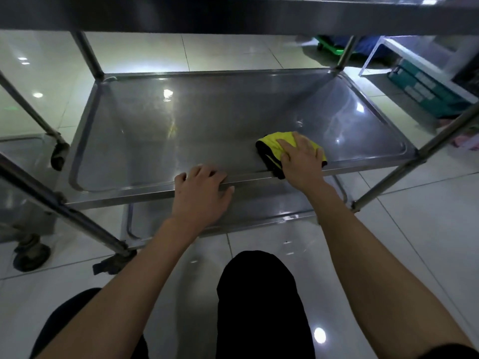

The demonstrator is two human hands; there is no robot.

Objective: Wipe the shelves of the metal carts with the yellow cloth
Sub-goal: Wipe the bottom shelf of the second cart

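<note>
So the bunched yellow cloth with the dark trim [278, 149] is pinned flat on the middle shelf of the stainless steel cart [181, 130], right at the near edge and closer to the near-right corner than to the near-left one. It's covered by the right hand [302, 158], whose fingers [285, 146] are laid out straight and a bit spread over the fabric, pressing down rather than pinching it. Part of the cloth is draped over the shelf's front lip.

The left hand [201, 190] is parked on that same near edge, around the middle, with its fingers [197, 173] curled over the rim, so the cart looks braced.

What the next stroke hangs on, probably: nearly all the unwiped-looking steel lies to the left of the cloth and away toward the far edge. The shelf's long axis runs left to right, so a sweep along it toward the near-left corner would be blocked by the bracing hand unless it's lifted or the pass is taken further in. The lowest shelf [259, 216] is seen underneath and seems not yet reached.
</note>
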